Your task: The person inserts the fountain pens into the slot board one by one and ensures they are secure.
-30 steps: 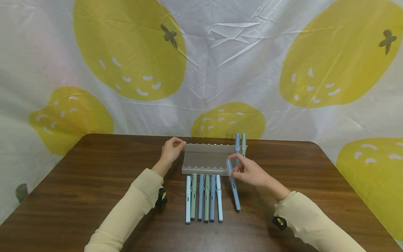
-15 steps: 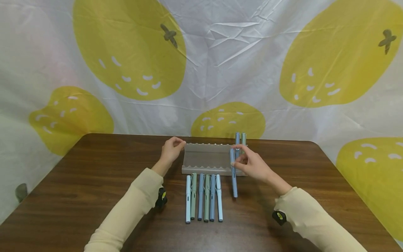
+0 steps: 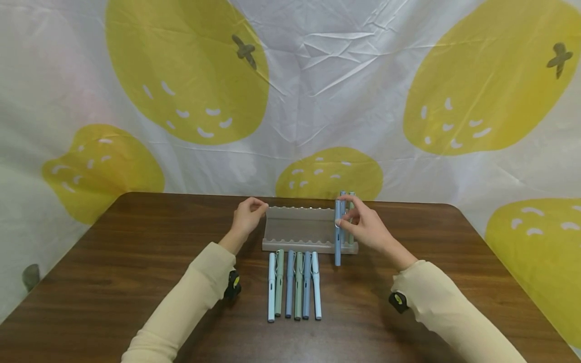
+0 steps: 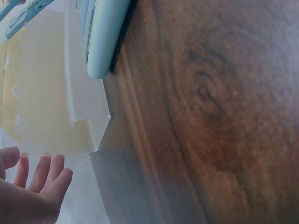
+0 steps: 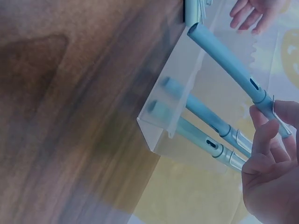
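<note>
My right hand (image 3: 369,227) pinches a blue fountain pen (image 3: 338,247) between thumb and fingers, cap end up, just in front of the clear notched pen rack (image 3: 295,229). The right wrist view shows this held pen (image 5: 229,63) tilted and apart from two racked pens, one blue (image 5: 205,114) and one green (image 5: 187,130), at the rack's right end. At the rack's upper left corner, my left hand (image 3: 247,218) holds the edge with its fingertips. Several capped pens (image 3: 298,287), pale blue, green and blue, lie side by side in front of the rack.
A dark wooden table (image 3: 150,262) carries everything. Behind its far edge hangs a white cloth (image 3: 299,111) printed with large yellow fruit. The loose pens lie close to the rack's front lip.
My right hand has lifted the blue pen up and away from me, toward the rack's right side, and the pen has turned more upright. The left hand has stayed at the corner.
</note>
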Demonstrator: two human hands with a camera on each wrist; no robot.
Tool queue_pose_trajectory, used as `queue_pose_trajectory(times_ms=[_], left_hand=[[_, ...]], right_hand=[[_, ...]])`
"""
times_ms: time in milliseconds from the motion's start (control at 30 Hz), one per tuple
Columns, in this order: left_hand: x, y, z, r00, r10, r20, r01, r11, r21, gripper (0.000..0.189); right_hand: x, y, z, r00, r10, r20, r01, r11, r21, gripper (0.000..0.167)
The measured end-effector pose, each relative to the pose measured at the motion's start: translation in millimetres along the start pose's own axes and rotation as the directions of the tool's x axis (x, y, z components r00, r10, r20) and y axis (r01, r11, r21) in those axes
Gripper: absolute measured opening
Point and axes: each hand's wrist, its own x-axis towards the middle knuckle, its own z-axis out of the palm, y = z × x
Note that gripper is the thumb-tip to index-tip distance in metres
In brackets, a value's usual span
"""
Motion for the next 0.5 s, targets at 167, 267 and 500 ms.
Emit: queue_pose_trajectory(times_ms=[167,267,500], left_hand=[[-0.2,0.3,0.3,1.000,0.002,-0.002,-0.002,1.000,0.002,0.020],[-0.1,0.2,0.5,1.000,0.005,-0.004,-0.005,1.000,0.005,0.020],[0.6,0.3,0.4,1.000,0.013,-0.011,-0.012,1.000,0.010,0.020]], right_hand=[[5.3,1,-2,0.999,-0.025,-0.036,0.025,1.000,-0.016,0.048],[8.5,0,-3,0.998,-0.039,-0.054,0.038,0.999,-0.020,0.048],[16.4,-2,-5,0.995,-0.070,-0.072,0.066,0.997,-0.047,0.049]])
